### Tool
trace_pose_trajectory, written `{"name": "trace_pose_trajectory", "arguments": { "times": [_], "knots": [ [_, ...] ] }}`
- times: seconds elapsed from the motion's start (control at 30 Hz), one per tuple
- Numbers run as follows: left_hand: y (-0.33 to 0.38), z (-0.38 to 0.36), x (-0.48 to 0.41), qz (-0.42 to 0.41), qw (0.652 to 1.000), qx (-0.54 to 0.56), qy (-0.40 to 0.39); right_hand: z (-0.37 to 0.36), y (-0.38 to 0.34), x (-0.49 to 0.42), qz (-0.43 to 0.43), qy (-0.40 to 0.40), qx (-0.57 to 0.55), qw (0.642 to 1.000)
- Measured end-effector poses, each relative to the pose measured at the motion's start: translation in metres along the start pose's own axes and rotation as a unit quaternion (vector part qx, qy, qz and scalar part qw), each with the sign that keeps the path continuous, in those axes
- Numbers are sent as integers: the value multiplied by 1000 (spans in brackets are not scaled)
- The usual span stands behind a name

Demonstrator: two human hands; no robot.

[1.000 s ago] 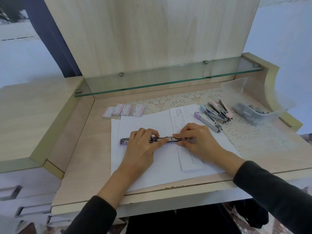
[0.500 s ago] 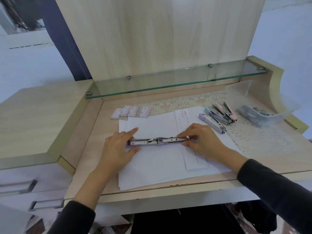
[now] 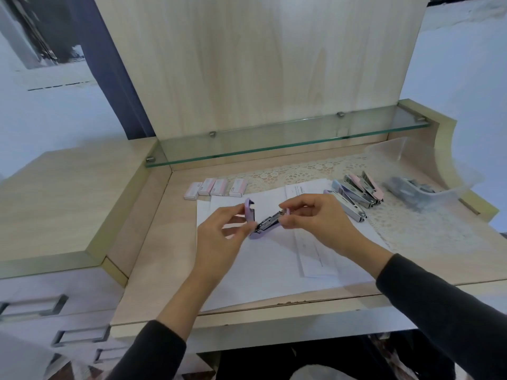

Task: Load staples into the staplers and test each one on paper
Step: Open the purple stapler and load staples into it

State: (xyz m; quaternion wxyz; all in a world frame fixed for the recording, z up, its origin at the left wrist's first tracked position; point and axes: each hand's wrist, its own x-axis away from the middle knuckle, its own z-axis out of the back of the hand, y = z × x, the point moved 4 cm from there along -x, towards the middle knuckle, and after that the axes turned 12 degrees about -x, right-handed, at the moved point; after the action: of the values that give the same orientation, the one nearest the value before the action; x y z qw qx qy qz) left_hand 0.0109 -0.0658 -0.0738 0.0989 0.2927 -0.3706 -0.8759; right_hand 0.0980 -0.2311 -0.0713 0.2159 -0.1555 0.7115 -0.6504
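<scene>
Both hands hold a lilac stapler (image 3: 264, 224) lifted just above the white paper sheets (image 3: 274, 264). My left hand (image 3: 219, 237) grips its hinge end, with the lilac top cover swung upward. My right hand (image 3: 315, 223) pinches the front tip of the metal staple channel. The stapler is partly folded, its metal rail exposed. Several small staple boxes (image 3: 215, 187) lie in a row behind the paper. More staplers (image 3: 356, 196), lilac, blue and pink, lie side by side to the right on a lace mat.
A clear plastic tub (image 3: 428, 193) with grey metal pieces sits at the far right. A glass shelf (image 3: 274, 144) runs along the back above the desk. A raised wooden side surface (image 3: 63, 204) and drawers (image 3: 41, 305) stand to the left.
The stapler lay flat and fully opened on the paper; now both hands have lifted it and the cover is folding up toward the rail. The camera has shifted closer.
</scene>
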Motion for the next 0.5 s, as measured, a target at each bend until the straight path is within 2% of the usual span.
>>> {"name": "trace_pose_trajectory", "arguments": {
  "times": [0.1,0.27,0.5],
  "knots": [
    [9,-14,3,-32,999,-39,-21,-7,-1,3,-6,-12,-64,998],
    [13,-21,4,-66,995,-72,23,-11,2,7,3,-29,-66,997],
    [9,-20,10,-115,991,-38,49,-5,-1,5,39,-27,83,995]
  ]
}}
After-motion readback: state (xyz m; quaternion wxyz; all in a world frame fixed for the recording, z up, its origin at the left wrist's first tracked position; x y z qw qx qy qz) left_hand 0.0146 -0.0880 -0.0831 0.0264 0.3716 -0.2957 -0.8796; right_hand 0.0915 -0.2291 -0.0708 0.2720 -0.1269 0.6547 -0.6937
